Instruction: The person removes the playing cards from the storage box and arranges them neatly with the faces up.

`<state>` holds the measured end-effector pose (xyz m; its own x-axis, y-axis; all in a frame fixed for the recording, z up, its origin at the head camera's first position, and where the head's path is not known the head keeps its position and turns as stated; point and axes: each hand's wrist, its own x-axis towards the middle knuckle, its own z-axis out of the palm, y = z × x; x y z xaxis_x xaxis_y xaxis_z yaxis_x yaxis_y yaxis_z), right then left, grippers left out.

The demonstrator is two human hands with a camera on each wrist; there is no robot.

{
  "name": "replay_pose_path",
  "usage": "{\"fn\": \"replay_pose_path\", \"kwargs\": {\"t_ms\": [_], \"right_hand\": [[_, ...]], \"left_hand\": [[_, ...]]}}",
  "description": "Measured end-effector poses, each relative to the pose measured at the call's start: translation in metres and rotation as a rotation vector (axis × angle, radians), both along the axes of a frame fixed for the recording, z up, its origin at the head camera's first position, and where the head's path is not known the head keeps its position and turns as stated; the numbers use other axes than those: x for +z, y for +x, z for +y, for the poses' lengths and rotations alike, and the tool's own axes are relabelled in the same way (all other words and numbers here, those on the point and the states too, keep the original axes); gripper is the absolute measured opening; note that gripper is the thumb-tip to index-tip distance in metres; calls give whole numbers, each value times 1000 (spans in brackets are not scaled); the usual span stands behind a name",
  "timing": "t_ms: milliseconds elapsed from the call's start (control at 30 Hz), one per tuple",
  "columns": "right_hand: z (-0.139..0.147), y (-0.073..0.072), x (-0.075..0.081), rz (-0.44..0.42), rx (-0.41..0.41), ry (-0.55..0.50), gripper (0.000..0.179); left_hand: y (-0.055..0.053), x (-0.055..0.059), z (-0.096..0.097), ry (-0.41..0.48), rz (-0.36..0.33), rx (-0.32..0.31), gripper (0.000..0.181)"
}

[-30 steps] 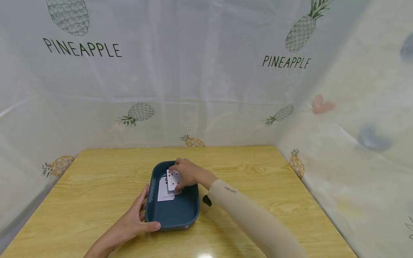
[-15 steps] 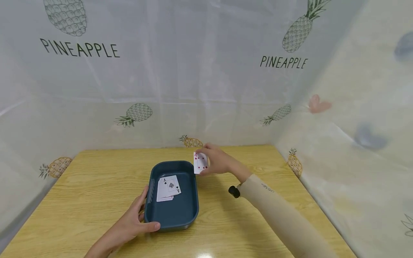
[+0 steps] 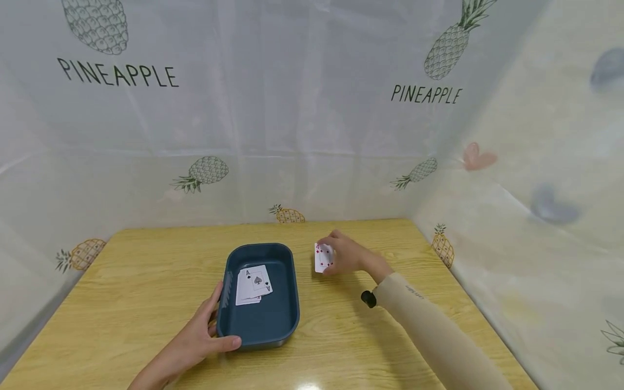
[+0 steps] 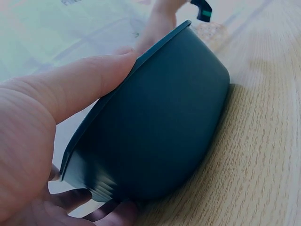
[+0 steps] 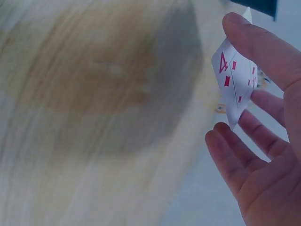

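My right hand [image 3: 348,254] pinches a playing card [image 3: 323,259] over the table, right of a dark blue plastic basin [image 3: 265,322]. In the right wrist view the card [image 5: 231,77], a 4 with red diamonds, is bowed between thumb and fingertips. Inside the basin lies a small overlapping pile of white cards, with an ace of spades [image 3: 258,280] on top. My left hand [image 3: 197,333] grips the basin's near left corner. Its thumb [image 4: 96,77] lies on the rim in the left wrist view, with the other fingers against the side wall.
A yellow wood-grain table [image 3: 127,292] lies under everything. Behind it hangs a pale sheet [image 3: 292,108] printed with pineapples, and another stretch of sheet [image 3: 517,216] runs along the right side. The right wrist carries a black device [image 3: 368,299].
The right hand has lifted the playing card out of the basin, carried it right past the rim and lowered it toward the table. The ace of spades is uncovered. The left hand stays on the basin.
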<state>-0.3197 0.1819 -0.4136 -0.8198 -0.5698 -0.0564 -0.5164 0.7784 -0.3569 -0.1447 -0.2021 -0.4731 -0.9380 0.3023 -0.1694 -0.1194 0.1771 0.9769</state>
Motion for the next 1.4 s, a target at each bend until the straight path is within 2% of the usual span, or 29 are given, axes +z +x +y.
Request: {"fn": "replay_pose_path", "kwargs": {"t_ms": [167,367,633,1033,1200,1300,1400], "right_hand": [[-5,-5,-14,-33,19,38,79],[-15,-11,-23,-54,28,96,77],[-23,-14,-23,-72,-64,164,77],[-26,-17,-19,-94,-64,209,78],[-24,-20,-12,-133,-20,208,85],[-24,-18,1,-155,-4,187,89],[-31,-12,18,-118,33,137,87]], "left_hand": [[-2,1,1,-1,-10,7,128],[-1,0,0,-1,-24,9,128],[-1,-1,0,5,-25,7,130],[-1,-1,0,3,-26,7,129],[-2,-2,-1,-20,-21,12,129],[-3,-1,-1,-45,-6,9,129],[-2,0,-1,-45,-3,7,129]]}}
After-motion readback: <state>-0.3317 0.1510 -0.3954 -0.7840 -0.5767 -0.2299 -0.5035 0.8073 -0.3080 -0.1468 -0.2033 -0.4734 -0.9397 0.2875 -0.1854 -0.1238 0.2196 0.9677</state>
